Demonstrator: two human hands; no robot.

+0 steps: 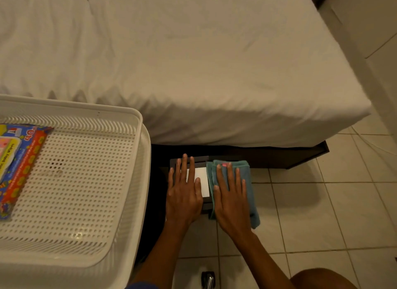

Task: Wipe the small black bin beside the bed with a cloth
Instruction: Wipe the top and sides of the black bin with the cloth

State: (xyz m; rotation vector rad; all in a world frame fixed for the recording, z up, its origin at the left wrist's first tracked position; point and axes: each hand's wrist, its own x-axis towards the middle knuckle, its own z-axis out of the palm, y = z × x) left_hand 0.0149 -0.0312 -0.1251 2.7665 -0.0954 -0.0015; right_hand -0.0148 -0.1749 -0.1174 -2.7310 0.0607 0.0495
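Note:
The small black bin (198, 161) stands on the floor against the bed base, seen from above, with a white panel (202, 177) showing on its top. My left hand (183, 192) lies flat on the bin's left half, fingers spread. A folded teal cloth (247, 181) covers the bin's right side and hangs past its edge. My right hand (231, 199) presses flat on the cloth, fingers extended. Much of the bin is hidden under both hands and the cloth.
The bed (193, 62) with a white sheet fills the upper view, its dark base (279, 157) just behind the bin. A white perforated basket (137, 159) at left holds a colourful wipes pack (19, 166). Beige floor tiles (322, 213) spread to the right. A small dark metallic object (208, 279) lies near the bottom.

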